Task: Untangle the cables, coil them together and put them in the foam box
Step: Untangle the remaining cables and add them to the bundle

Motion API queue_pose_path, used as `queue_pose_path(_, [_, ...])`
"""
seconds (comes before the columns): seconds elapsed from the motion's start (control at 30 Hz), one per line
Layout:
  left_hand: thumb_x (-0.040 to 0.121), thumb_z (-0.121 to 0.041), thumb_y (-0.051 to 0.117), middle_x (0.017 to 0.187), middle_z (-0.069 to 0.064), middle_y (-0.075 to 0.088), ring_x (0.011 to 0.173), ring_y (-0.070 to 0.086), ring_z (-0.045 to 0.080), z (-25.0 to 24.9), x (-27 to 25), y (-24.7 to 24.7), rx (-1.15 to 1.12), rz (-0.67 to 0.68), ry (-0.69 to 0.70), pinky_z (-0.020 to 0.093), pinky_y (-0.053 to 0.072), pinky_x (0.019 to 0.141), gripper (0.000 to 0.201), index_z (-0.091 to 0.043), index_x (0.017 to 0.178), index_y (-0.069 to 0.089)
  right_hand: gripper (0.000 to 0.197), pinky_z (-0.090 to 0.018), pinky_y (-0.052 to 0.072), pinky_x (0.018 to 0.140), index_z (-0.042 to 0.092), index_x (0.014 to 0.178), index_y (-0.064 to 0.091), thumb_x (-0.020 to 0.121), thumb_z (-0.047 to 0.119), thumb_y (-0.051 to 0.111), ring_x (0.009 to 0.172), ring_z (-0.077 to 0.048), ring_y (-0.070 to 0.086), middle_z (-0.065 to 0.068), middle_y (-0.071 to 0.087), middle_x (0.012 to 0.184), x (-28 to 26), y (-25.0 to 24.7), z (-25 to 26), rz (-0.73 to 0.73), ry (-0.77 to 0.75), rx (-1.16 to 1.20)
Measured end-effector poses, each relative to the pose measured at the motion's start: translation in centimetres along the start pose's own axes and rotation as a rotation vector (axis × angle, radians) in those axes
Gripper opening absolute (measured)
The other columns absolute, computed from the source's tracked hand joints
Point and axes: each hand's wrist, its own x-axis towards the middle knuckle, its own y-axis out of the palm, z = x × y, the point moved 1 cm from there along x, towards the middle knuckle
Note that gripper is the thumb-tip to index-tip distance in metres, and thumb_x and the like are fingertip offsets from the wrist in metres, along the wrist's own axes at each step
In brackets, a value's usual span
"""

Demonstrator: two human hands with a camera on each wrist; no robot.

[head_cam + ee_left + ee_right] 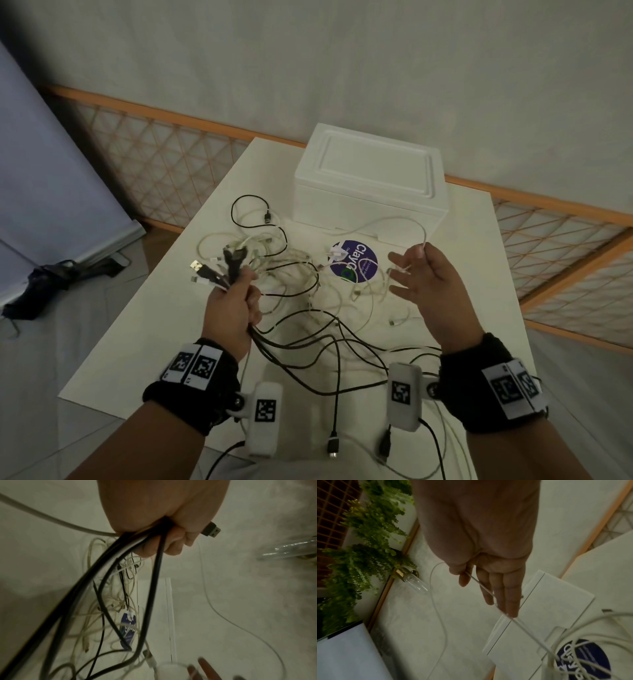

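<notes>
My left hand point(233, 308) grips a bundle of black and white cable ends, and their plugs point(219, 270) stick out above the fist. In the left wrist view the fingers point(171, 543) curl round the bundled cables point(120, 555), with a USB plug point(211, 530) poking out. My right hand point(423, 260) pinches a thin white cable point(424, 236) between thumb and forefinger point(464, 577), the other fingers straight. That white cable point(488, 593) runs down to the loose tangle point(294, 274) on the table. The white foam box point(370, 185) stands behind with its lid on.
The white table point(154, 342) bears a round blue sticker point(356, 263) in front of the box. Black cable ends point(334, 442) hang over the near edge. A wooden lattice fence point(164, 164) runs behind. Plants point(368, 534) and a glass tube point(412, 582) hang on the wall.
</notes>
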Motion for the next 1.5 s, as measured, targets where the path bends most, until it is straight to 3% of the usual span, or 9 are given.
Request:
queue_pose_path(0.17, [0.087, -0.002, 0.064, 0.095, 0.014, 0.073, 0.050, 0.050, 0.012, -0.4, -4.0, 4.5, 0.258, 0.353, 0.069, 0.049, 0.050, 0.058, 0.014, -0.014, 0.080, 0.061, 0.021, -0.047, 0.050, 0.089, 0.017, 0.084, 0.051, 0.098, 0.030, 0.044, 0.092, -0.027, 0.065, -0.010, 0.069, 0.098, -0.9, 2.7, 0.2, 0.114, 0.034, 0.102])
queue_pose_path(0.3, [0.081, -0.011, 0.074, 0.097, -0.010, 0.074, 0.081, 0.067, 0.000, 0.4, -4.0, 7.3, 0.395, 0.519, 0.207, 0.023, 0.056, 0.074, 0.033, -0.017, 0.113, 0.067, 0.030, -0.048, 0.054, 0.084, 0.006, 0.090, 0.054, 0.098, 0.034, 0.046, 0.088, -0.031, 0.067, -0.011, 0.070, 0.091, -1.3, 4.7, 0.6, 0.205, -0.071, 0.033])
queue_pose_path(0.37, [0.077, -0.027, 0.077, 0.106, -0.005, 0.073, 0.099, 0.068, 0.011, 0.6, -3.2, 7.9, 0.480, 0.551, 0.264, 0.035, 0.054, 0.085, 0.037, -0.026, 0.113, 0.068, 0.036, -0.054, 0.054, 0.081, 0.011, 0.089, 0.056, 0.094, 0.046, 0.046, 0.088, -0.032, 0.066, -0.010, 0.069, 0.090, -1.5, 5.1, 0.7, 0.224, -0.174, -0.120])
queue_pose_path(0.57, [0.067, -0.031, 0.081, 0.075, -0.004, 0.073, 0.078, 0.070, 0.012, 2.1, 1.1, 6.1, 0.587, 0.327, 0.222, 0.035, 0.057, 0.078, 0.026, -0.013, 0.084, 0.072, 0.026, -0.023, 0.051, 0.060, 0.021, 0.079, 0.046, 0.102, 0.014, 0.035, 0.070, -0.012, 0.068, -0.004, 0.068, 0.076, -1.5, 3.4, 3.6, -0.047, -0.392, -0.200])
queue_pose_path(0.7, [0.074, -0.014, 0.081, 0.053, -0.015, 0.058, 0.054, 0.058, 0.004, 1.8, 3.4, 4.9, 0.474, 0.129, 0.109, 0.019, 0.048, 0.061, 0.019, -0.008, 0.076, 0.063, 0.028, -0.031, 0.056, 0.058, 0.015, 0.079, 0.046, 0.104, 0.016, 0.033, 0.064, -0.026, 0.069, -0.011, 0.068, 0.074, -1.3, 1.7, 5.2, -0.236, -0.407, -0.010])
queue_pose_path(0.97, [0.084, -0.014, 0.064, 0.089, 0.014, 0.061, 0.033, 0.027, 0.010, -0.3, 6.5, 2.2, 0.207, -0.120, -0.240, 0.017, 0.024, 0.039, 0.009, -0.012, 0.076, 0.062, 0.024, -0.045, 0.059, 0.061, 0.027, 0.081, 0.050, 0.102, 0.024, 0.040, 0.053, -0.012, 0.051, 0.007, 0.048, 0.058, -0.6, -1.6, 4.4, -0.531, -0.436, -0.045])
queue_pose_path(1.23, [0.094, -0.034, 0.057, 0.040, -0.008, 0.031, 0.032, 0.021, 0.008, -2.0, 6.5, -0.1, 0.029, -0.152, -0.184, 0.016, 0.017, 0.037, 0.026, -0.023, 0.073, 0.048, 0.026, -0.026, 0.033, 0.059, 0.013, 0.091, 0.066, 0.095, 0.034, 0.051, 0.069, -0.017, 0.045, -0.004, 0.050, 0.069, -0.3, -4.7, 3.0, -0.553, -0.574, -0.675])
queue_pose_path(1.37, [0.095, -0.014, 0.055, 0.041, -0.008, 0.028, 0.031, 0.022, 0.007, -3.6, 5.3, -1.4, -0.020, 0.008, -0.137, 0.015, 0.018, 0.035, 0.022, -0.021, 0.075, 0.048, 0.035, -0.031, 0.037, 0.061, 0.009, 0.092, 0.071, 0.088, 0.037, 0.051, 0.070, -0.027, 0.052, -0.017, 0.060, 0.077, -0.4, -7.2, 0.3, -0.635, -0.450, -0.949])
queue_pose_path(1.5, [0.095, -0.004, 0.050, 0.041, -0.007, 0.028, 0.031, 0.022, 0.006, -4.6, 2.7, -1.6, -0.121, 0.118, -0.021, 0.017, 0.019, 0.035, 0.024, -0.018, 0.076, 0.050, 0.033, -0.047, 0.041, 0.084, 0.017, 0.099, 0.071, 0.080, 0.033, 0.049, 0.099, -0.041, 0.049, -0.017, 0.056, 0.107, -2.1, -9.6, -1.5, -0.671, 0.175, -1.244])
